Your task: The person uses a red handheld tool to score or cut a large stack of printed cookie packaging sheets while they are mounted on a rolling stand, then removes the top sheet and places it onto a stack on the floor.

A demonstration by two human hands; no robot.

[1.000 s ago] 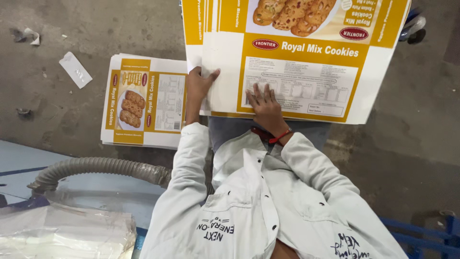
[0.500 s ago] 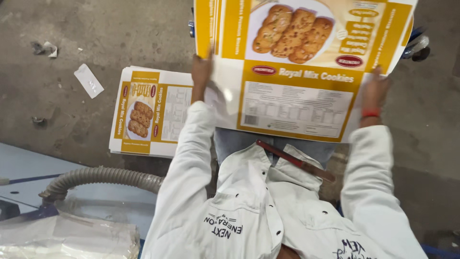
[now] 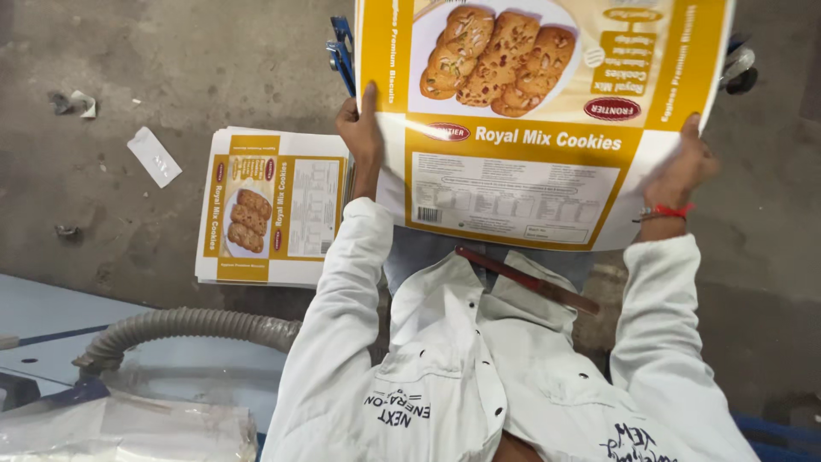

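Bare concrete floor [image 3: 171, 68] lies beneath a seated person whose left hand [image 3: 363, 128] and right hand [image 3: 680, 167] each pinch an edge of a flat yellow carton sheet [image 3: 530, 128], held up above the lap. With only thumbs over the edges, the sheet could buckle or slip, perhaps onto the stack of sheets [image 3: 269, 205] at the left.

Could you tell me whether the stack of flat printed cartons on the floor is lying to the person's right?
No, the stack of flat cartons lies on the concrete floor beside the left hand, on the person's left.

Yellow-and-white carton sheet [image 3: 530, 128] with brown cookie picture; white jacket [image 3: 479, 376]
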